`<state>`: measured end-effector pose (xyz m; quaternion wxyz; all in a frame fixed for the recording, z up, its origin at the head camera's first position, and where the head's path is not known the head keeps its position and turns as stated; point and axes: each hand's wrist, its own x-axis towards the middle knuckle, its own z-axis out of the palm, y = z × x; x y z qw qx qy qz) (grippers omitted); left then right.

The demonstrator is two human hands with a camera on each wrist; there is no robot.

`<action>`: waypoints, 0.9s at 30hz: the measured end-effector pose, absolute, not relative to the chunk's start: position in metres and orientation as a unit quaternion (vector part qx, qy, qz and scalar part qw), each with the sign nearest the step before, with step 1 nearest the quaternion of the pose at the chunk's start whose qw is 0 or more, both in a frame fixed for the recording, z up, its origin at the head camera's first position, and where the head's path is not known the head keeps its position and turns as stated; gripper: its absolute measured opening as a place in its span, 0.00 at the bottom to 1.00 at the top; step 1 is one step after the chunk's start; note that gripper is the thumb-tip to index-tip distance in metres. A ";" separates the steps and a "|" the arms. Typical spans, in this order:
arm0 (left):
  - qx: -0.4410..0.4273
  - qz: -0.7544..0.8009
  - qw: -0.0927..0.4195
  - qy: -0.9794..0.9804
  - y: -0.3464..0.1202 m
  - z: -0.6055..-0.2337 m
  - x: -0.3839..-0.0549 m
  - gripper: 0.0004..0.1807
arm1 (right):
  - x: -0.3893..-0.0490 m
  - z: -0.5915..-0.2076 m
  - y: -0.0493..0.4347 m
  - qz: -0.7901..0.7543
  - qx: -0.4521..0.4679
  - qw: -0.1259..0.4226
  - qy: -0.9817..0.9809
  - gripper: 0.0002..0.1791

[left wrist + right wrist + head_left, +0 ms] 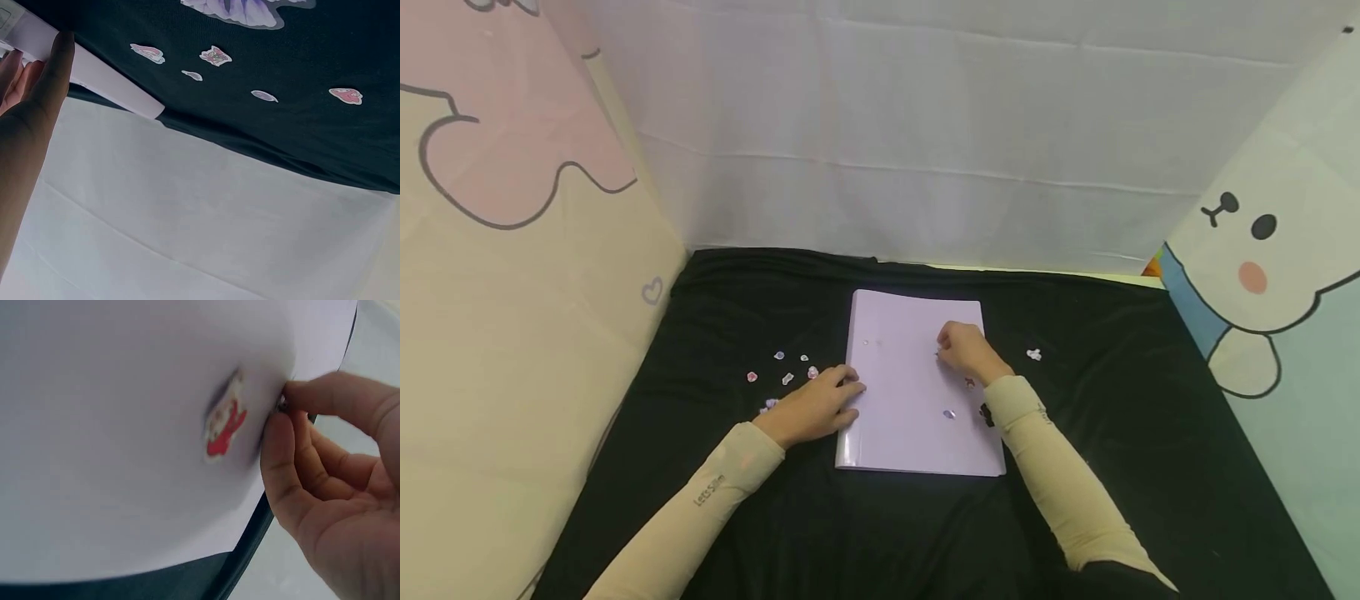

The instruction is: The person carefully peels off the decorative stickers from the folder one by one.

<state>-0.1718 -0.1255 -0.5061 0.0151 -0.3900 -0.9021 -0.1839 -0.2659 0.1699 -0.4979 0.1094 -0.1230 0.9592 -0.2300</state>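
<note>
A pale lavender folder (902, 433) lies on the black cloth. My left hand (816, 408) rests on its left edge with the fingers spread. Over the folder's right side, my right hand (967, 348) pinches a tiny sticker (283, 404) between thumb and index finger, mostly hidden by the fingertips. Beside it in the right wrist view is a red and white character sticker (225, 425) on the folder. A small purplish sticker (950, 414) lies lower on the folder. Near my left hand in the left wrist view are a pink-and-white sticker (215, 56) and several others.
Loose stickers, among them a red one (752, 377), lie on the black cloth (760, 300) left of the folder. A white sticker (1033, 354) lies to its right. A dark piece (987, 415) sits by the folder's right edge. A white curtain (925, 150) hangs behind.
</note>
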 end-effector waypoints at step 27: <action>-0.392 -0.179 0.014 -0.902 -0.125 -0.505 -0.172 0.20 | -0.252 -0.490 0.239 -0.248 -0.079 0.089 0.961 0.06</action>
